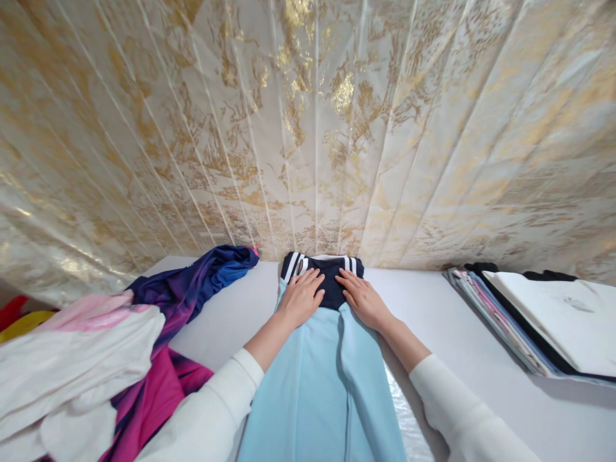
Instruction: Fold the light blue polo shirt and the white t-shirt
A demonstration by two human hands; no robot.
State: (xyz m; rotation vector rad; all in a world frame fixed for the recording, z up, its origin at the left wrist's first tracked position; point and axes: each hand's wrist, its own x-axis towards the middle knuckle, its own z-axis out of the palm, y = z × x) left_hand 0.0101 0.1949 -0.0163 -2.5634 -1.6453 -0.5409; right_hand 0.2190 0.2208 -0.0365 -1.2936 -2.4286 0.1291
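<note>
A light blue and navy sports top (312, 378) lies lengthwise in front of me, folded into a narrow strip. Its navy end, with white stripes on both sides, is farthest from me. My left hand (300, 299) rests flat on the left of the navy part, fingers stretched forward and slightly apart. On the opposite side, my right hand (364, 300) presses flat where navy meets light blue, its fingers also spread. What looks like a sleeve lies folded along the right side of the top. The near end runs out of view.
A loose heap holds a white garment (81, 359) and a purple-blue one (202, 282) on the left. On the right sits a stack of folded clothes (539, 321), white on top. A gold-patterned curtain (308, 128) borders the white table (423, 301) at the back.
</note>
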